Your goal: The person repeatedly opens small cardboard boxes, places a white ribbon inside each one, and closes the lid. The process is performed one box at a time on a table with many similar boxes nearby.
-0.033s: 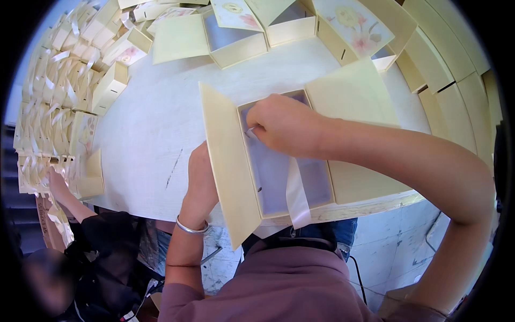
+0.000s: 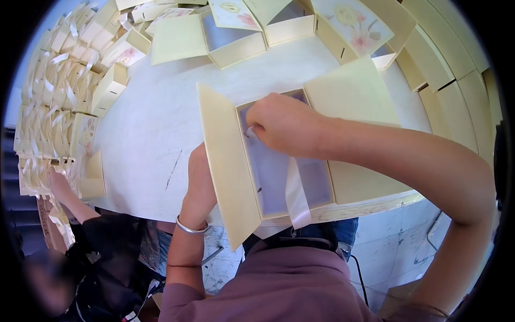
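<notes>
An open cream gift box (image 2: 333,185) lies near the table's front edge, a tall flap standing on its left and a wide one spread out on its right. Inside it, my right hand (image 2: 279,122) is closed in a pinch on a white ribbon (image 2: 296,196), at the box's left inner wall. The ribbon's tail runs from under that hand over the front rim. My left hand (image 2: 200,174) is against the outside of the left flap (image 2: 228,166), which hides its fingers. A small dark slot (image 2: 259,190) shows lower on the same inner wall.
Open boxes with floral panels (image 2: 355,24) stand along the back of the white table (image 2: 155,118). Stacked cream boxes (image 2: 453,104) are at the right. Rows of ribboned boxes (image 2: 51,115) fill the left, where another person's hand (image 2: 60,183) reaches in.
The box's left flap has shifted very slightly left. Both my hands stay almost exactly where they were, the right one still at the ribbon.
</notes>
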Motion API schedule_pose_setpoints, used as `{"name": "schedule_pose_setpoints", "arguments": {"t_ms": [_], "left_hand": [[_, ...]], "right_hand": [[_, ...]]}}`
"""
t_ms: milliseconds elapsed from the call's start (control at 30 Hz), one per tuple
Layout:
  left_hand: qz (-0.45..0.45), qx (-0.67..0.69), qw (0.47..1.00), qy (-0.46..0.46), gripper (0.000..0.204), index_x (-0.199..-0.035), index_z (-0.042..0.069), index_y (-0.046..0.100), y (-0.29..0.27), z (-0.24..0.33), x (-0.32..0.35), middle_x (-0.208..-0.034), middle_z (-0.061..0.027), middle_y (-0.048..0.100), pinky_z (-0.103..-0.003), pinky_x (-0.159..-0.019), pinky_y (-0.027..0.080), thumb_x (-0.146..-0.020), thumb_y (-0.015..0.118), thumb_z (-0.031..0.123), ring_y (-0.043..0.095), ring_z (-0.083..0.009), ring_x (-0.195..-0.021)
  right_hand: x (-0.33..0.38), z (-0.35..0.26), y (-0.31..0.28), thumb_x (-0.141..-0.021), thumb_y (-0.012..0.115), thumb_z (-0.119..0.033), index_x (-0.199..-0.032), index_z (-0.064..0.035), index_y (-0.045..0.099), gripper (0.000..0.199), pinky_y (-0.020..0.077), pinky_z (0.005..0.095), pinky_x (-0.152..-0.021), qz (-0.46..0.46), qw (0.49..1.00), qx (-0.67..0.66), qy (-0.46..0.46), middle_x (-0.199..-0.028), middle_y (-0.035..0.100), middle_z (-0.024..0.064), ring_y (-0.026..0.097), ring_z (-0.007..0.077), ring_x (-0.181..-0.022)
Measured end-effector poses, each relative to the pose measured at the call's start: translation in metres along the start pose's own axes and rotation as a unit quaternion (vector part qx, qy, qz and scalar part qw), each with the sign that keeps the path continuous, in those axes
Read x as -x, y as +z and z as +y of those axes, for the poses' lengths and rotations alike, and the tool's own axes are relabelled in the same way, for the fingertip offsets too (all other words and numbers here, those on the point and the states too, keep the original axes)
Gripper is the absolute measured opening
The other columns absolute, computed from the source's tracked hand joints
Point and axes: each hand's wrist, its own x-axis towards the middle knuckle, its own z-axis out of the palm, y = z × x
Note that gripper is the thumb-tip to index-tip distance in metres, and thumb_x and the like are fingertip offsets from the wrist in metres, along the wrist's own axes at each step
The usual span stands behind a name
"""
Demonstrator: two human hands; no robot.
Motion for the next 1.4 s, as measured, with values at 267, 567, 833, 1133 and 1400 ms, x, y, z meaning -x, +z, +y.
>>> {"name": "schedule_pose_setpoints", "arguments": {"t_ms": [267,567,833,1133,1400], "left_hand": [[-0.022,0.134,0.987,-0.09,0.015,-0.081,0.0,0.055,-0.001,0.002,-0.002,-0.066,-0.0127,0.057,-0.03,-0.051,0.042,-0.071,0.057,0.01,0.056,-0.0249,-0.057],[-0.009,0.175,0.978,-0.108,0.015,-0.082,0.0,0.056,0.003,0.004,-0.002,-0.067,-0.0131,0.057,-0.03,-0.052,0.043,-0.071,0.057,0.01,0.056,-0.0251,-0.059],[0.019,0.181,0.976,-0.119,0.016,-0.082,0.0,0.056,0.003,0.006,0.0,-0.067,-0.0135,0.057,-0.031,-0.053,0.043,-0.071,0.057,0.01,0.057,-0.0254,-0.06],[0.148,-0.028,0.976,-0.155,0.008,-0.069,0.001,0.052,-0.029,-0.014,0.005,-0.064,-0.0153,0.055,-0.033,-0.057,0.044,-0.071,0.055,0.008,0.055,-0.0306,-0.062],[0.29,-0.022,0.906,-0.307,0.008,-0.069,-0.002,0.049,-0.095,-0.052,0.122,-0.056,-0.0047,0.042,-0.024,-0.05,0.035,-0.075,0.051,0.003,0.04,-0.0086,-0.055]], "right_hand": [[0.006,-0.002,-0.004,-0.069,0.047,0.001,-0.074,0.0031,0.06,0.014,0.0448,0.0398,-0.067,0.005,1.0,0.008,-0.028,-0.073,0.057,0.0223,0.056,0.0369,-0.072],[0.002,-0.003,-0.001,-0.066,0.048,0.005,-0.083,0.0021,0.062,0.023,0.0452,0.039,-0.069,-0.019,1.0,0.0,0.011,-0.077,0.058,0.0225,0.057,0.0359,-0.076],[-0.007,-0.003,0.012,-0.07,0.052,0.001,-0.081,0.0041,0.061,0.014,0.045,0.0365,-0.069,-0.016,0.991,-0.109,0.073,-0.079,0.059,0.0211,0.057,0.0339,-0.077],[0.003,-0.007,-0.016,-0.076,0.056,-0.01,-0.102,0.0043,0.051,0.031,0.0447,0.0308,-0.064,-0.107,0.969,-0.141,0.17,-0.083,0.058,0.0142,0.056,0.0207,-0.074],[0.007,0.003,-0.025,-0.08,0.053,-0.008,-0.103,0.0035,0.05,0.026,0.0464,0.0294,-0.067,-0.088,0.987,-0.081,0.103,-0.079,0.059,0.0148,0.057,0.0214,-0.072]]}}
